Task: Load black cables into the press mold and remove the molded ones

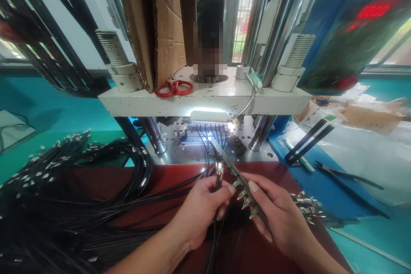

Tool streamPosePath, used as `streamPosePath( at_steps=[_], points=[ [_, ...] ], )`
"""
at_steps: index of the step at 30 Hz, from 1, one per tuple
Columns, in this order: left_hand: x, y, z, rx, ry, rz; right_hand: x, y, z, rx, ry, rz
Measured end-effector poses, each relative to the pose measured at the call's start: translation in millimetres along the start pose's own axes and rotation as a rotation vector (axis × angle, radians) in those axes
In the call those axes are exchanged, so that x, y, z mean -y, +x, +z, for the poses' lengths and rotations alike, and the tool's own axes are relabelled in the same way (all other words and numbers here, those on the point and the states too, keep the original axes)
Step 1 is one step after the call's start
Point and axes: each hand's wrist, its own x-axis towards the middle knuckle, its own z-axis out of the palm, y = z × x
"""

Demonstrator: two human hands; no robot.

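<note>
My left hand [201,209] pinches a thin black cable [214,231] just below its metal connector tip [219,168], holding the tip up against a long dark fixture bar [236,177]. My right hand [278,216] grips that bar from the right, thumb on top. The bar slants from the press bed down toward me and carries several metal connectors along its lower edge. More black cables run from the press bed to my hands.
A big bundle of black cables with metal ends [64,192] fills the left. A white press platen [205,98] with red scissors [173,88] and a lamp [208,115] stands ahead. Loose connectors [308,207], pliers [346,175] and black strips [308,139] lie right.
</note>
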Motion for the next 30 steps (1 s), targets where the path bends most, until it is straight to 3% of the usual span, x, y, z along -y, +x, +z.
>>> streamPosePath(
  at_steps=[15,20,30],
  points=[
    [1.9,1.3,-2.3,0.02,0.007,0.009,-9.3,-0.8,1.4,-0.015,-0.107,-0.075],
    [-6.2,-5.0,-6.3,0.025,0.037,0.041,-5.6,-0.9,0.5,-0.013,-0.042,-0.049],
    [-7.5,-4.0,-13.0,-0.022,-0.131,0.022,3.9,-1.6,-1.9,-0.014,-0.002,-0.017]
  ],
)
